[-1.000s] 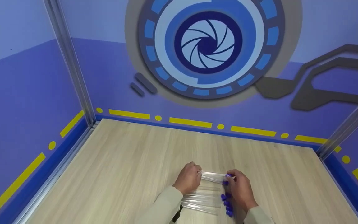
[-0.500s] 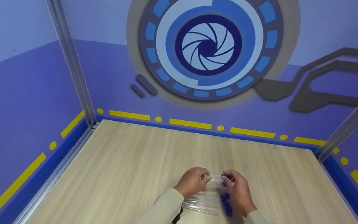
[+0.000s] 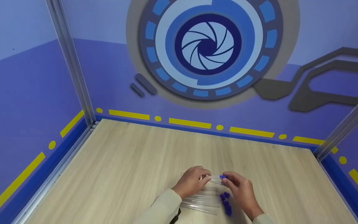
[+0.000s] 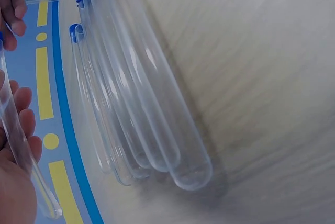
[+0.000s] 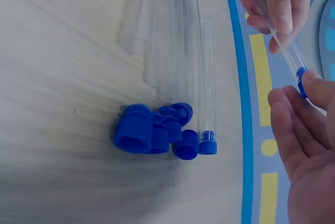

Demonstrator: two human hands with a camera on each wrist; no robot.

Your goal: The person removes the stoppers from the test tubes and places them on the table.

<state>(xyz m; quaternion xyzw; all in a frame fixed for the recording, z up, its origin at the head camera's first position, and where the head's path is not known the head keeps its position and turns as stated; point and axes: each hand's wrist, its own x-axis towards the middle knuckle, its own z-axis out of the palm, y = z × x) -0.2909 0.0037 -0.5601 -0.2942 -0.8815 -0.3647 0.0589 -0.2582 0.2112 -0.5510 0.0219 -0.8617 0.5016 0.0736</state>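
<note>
My left hand (image 3: 194,181) grips a clear test tube (image 5: 289,51) by its body, fingers wrapped round it in the left wrist view. A blue cap (image 5: 301,81) sits at the tube's right end, and my right hand (image 3: 242,189) pinches it, the thumb pressed against its side. The other fingers of that hand are spread away from the cap. Below the hands, several clear test tubes (image 4: 131,93) lie side by side on the table. One of them, the farthest, has a blue cap (image 5: 208,144) in its mouth.
Several loose blue caps (image 5: 135,130) cluster at the right ends of the lying tubes. The wooden table (image 3: 129,161) runs back to a blue printed wall (image 3: 110,81). Metal posts (image 3: 73,65) stand at its far corners.
My left hand has slid right along the tube, closer to the right hand, leaving a shorter stretch of tube between them. The right hand has moved only slightly, still at the cap.
</note>
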